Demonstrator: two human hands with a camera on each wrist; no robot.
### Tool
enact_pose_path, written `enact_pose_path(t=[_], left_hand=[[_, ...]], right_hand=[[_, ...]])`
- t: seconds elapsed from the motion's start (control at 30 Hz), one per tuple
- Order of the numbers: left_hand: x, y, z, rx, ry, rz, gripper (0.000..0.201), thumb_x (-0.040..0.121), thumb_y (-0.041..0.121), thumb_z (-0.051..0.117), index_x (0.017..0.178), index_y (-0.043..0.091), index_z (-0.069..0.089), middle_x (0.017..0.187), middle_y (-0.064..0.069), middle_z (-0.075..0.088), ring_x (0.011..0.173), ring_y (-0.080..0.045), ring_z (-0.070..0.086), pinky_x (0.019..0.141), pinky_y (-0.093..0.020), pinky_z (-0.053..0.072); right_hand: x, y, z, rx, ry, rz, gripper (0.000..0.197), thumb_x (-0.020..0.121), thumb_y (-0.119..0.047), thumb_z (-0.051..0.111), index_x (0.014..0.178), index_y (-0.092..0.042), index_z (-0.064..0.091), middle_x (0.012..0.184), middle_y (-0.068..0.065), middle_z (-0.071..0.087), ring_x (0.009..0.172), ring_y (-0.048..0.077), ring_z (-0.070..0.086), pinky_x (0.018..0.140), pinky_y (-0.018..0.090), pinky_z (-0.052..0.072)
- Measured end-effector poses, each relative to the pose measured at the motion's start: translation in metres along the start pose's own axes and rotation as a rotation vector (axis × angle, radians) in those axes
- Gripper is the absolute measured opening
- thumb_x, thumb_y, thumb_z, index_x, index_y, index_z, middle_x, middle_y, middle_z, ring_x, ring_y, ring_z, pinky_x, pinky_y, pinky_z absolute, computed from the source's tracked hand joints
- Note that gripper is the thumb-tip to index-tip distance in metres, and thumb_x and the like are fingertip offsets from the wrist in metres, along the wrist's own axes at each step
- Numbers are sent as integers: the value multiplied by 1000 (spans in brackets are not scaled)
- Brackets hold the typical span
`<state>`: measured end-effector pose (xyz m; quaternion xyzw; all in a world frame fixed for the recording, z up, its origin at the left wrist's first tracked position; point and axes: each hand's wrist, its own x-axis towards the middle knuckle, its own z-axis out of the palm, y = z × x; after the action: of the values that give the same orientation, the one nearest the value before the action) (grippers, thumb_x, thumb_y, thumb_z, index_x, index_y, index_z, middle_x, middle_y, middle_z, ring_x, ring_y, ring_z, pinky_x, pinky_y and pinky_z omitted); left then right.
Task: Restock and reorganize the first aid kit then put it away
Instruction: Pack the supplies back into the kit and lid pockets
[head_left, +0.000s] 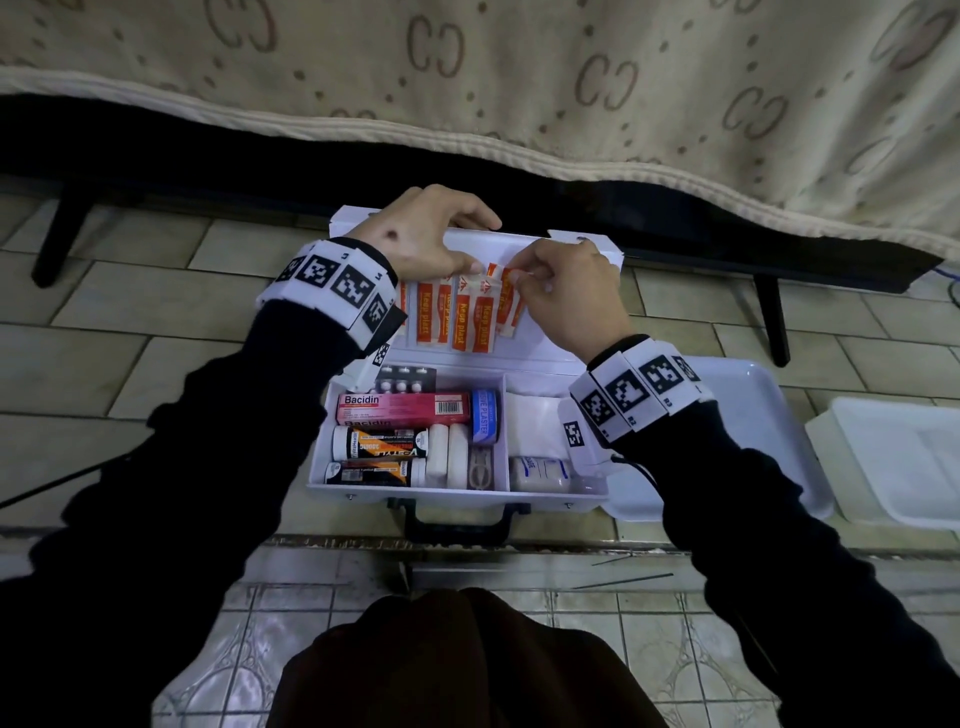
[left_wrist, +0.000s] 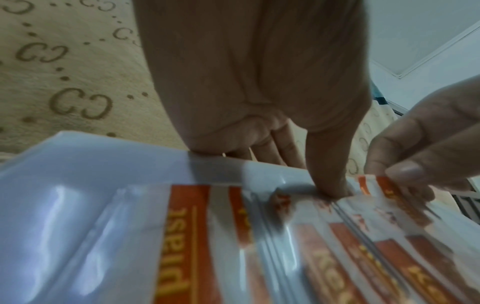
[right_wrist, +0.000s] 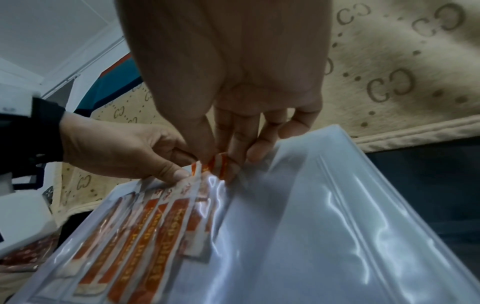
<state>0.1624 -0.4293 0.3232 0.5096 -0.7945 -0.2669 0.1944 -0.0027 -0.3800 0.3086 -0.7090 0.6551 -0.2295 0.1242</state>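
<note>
The white first aid kit (head_left: 457, 491) lies open on the tiled floor with its lid (head_left: 561, 332) tilted back. A clear pocket (right_wrist: 311, 226) in the lid holds several orange plaster strips (head_left: 457, 319). My left hand (head_left: 452, 244) grips the lid's top edge, fingers behind it and thumb (left_wrist: 330, 164) pressing the pocket's mouth. My right hand (head_left: 519, 275) pinches one orange plaster strip (right_wrist: 221, 166) at the pocket's opening, its lower end among the others. The same strip (left_wrist: 384, 185) shows in the left wrist view beside the stored plaster strips (left_wrist: 187, 236).
The kit's base holds a red Bacidin box (head_left: 400, 408), tubes, a blue plaster roll (head_left: 485, 415), white gauze (head_left: 535, 415) and a small bottle (head_left: 540, 473). A white tray (head_left: 769, 415) and a white bin (head_left: 893, 457) lie to the right. A blanket-draped bed (head_left: 519, 78) stands behind.
</note>
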Motion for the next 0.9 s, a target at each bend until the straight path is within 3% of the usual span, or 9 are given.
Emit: enact_pose_path(t=[0.1,0.2,0.43,0.67,0.9], left_hand=[[0,-1,1,2,8,1,43,80,20,71,121,23,58,123,6,59,119,-6,51,96,-17,35],[0,0,2,7,17,-3,43,80,21,72,120,23,59,122,6,60,118,-6,51,97,-19,36],[-1,0,1,19,20,15,42,80,20,71,120,22,59,121,6,61,116,-6,53,95,-18,38],[-1,0,2,32,34,33,42,80,18,71,120,22,59,120,7,60,115,-4,51,93,-16,35],[-2,1,5,21,45,34,39,82,17,68,120,23,59,123,7,60,115,-1,49,96,-14,32]], right_hand=[[-1,-2,-3,-48,-17,6,22,93,-29,47,102,-21,66,84,-6,59,110,23,47,89,34,32],[0,-3,-2,-99,1,-9,25,94,-28,46,104,-20,67,103,4,61,113,24,45,86,35,31],[-1,-2,0,-150,-27,-35,22,95,-22,45,105,-23,65,106,0,66,115,23,41,92,39,26],[0,-2,1,-213,-70,-48,25,96,-20,43,107,-23,65,114,2,59,118,24,36,91,42,25],[0,-1,7,-210,-63,5,25,97,-22,42,107,-26,66,114,0,57,120,23,34,81,37,19]])
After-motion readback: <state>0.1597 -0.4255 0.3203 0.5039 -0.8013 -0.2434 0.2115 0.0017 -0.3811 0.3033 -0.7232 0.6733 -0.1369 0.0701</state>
